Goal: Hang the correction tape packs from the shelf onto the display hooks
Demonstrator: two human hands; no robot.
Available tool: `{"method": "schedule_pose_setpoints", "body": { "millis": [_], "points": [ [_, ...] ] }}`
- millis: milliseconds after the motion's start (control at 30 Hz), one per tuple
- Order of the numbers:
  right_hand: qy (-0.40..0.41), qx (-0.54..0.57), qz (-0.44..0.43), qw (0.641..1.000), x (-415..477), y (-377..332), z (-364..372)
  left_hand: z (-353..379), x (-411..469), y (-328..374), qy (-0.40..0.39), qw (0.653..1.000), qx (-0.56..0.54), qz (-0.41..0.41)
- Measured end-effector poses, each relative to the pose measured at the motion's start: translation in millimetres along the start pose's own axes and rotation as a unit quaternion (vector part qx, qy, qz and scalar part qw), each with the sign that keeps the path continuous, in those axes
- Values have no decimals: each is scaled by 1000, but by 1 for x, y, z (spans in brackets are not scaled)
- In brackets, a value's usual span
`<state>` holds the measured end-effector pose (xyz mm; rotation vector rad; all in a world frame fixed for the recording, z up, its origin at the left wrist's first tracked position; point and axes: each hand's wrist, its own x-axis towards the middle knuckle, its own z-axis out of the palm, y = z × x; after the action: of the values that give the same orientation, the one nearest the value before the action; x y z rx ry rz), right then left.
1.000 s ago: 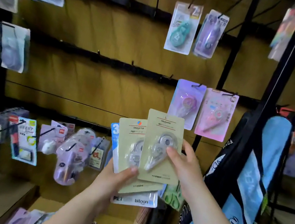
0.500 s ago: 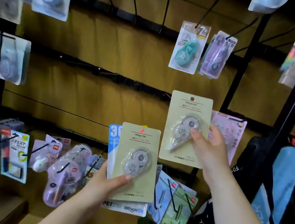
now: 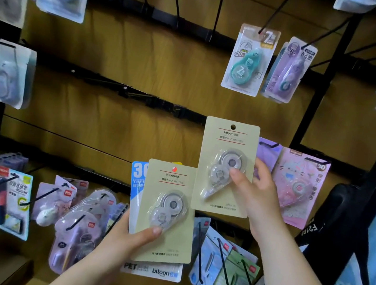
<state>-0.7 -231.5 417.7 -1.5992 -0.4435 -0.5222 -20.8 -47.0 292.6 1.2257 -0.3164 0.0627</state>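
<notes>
Correction tape pack [image 3: 226,166] in beige card is pinched upright by the right hand [image 3: 257,194] in front of the wooden display wall [image 3: 126,56] — its hang hole is just right of a black rail [image 3: 140,95]. The left hand [image 3: 126,239] grips a stack of packs [image 3: 165,213], lower and just beside it.

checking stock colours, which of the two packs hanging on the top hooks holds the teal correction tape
The left pack of the pair: its dispenser is teal and a large 7 sits at its top. The right pack beside it holds a purple one.
</notes>
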Motion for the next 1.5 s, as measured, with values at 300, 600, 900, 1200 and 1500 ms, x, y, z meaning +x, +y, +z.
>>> {"method": "schedule_pose_setpoints", "body": {
  "millis": [300, 600, 900, 1200, 1500],
  "points": [
    [28, -28, 29, 999, 3, 12, -4, 3, 1, -7, -14, 1000, -6, -12],
    [96, -71, 61, 991, 38, 14, 18, 0, 13, -2, 34, 999, -4, -4],
    [112, -147, 58, 981, 50, 22, 23, -10, 12, -1, 61, 998, -16, -1],
    [93, -170, 60, 979, 1, 43, 26, 1, 15, 8, 35, 999, -18, 16],
    [-134, -122, 162, 970, -6, 33, 12, 26, 20, 11, 12, 998, -10, 52]
  ]
}}
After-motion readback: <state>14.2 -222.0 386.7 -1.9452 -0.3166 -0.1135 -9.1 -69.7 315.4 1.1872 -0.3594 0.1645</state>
